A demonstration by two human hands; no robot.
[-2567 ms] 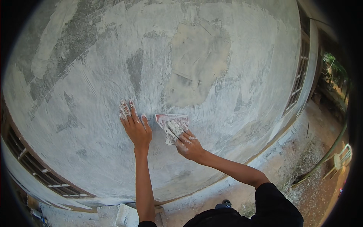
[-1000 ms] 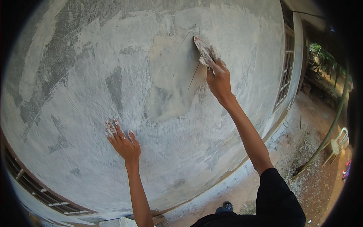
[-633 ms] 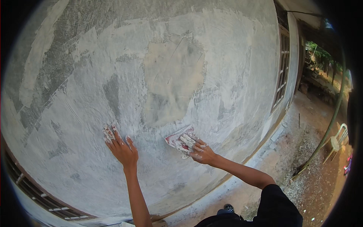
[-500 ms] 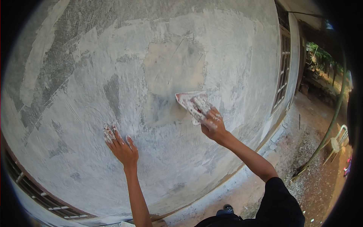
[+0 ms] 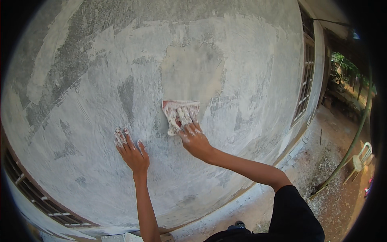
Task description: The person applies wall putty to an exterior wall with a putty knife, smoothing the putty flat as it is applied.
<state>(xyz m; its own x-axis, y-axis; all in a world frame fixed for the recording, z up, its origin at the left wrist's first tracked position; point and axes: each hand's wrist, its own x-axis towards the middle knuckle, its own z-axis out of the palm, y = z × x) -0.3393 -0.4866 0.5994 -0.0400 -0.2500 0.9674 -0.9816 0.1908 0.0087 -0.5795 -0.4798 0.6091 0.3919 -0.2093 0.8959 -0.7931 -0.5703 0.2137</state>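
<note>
My right hand (image 5: 196, 139) grips a putty spreader (image 5: 171, 108), a flat reddish blade smeared with white paste. Its wide edge lies against the grey wall (image 5: 254, 76), at the lower end of a damp, cream-coloured patch (image 5: 191, 72) of fresh putty. White paste coats the fingers on the blade. Lower down and to the left, my left hand (image 5: 135, 155) rests on the wall with its fingers apart and holds nothing. Its fingertips are also caked white. Around both hands the wall shows streaky light putty over darker grey areas.
A barred window (image 5: 306, 76) is set in the wall at the right, and another barred opening (image 5: 40, 197) curves along the lower left. Splashed ground (image 5: 314, 161) runs below the wall. A pale plastic chair (image 5: 358, 161) and a long leaning pole (image 5: 354, 139) stand at the right.
My right hand has swept the spreader left and slightly down across the lower part of the patch, and its blade has turned. My left hand stays at nearly the same place on the wall.
</note>
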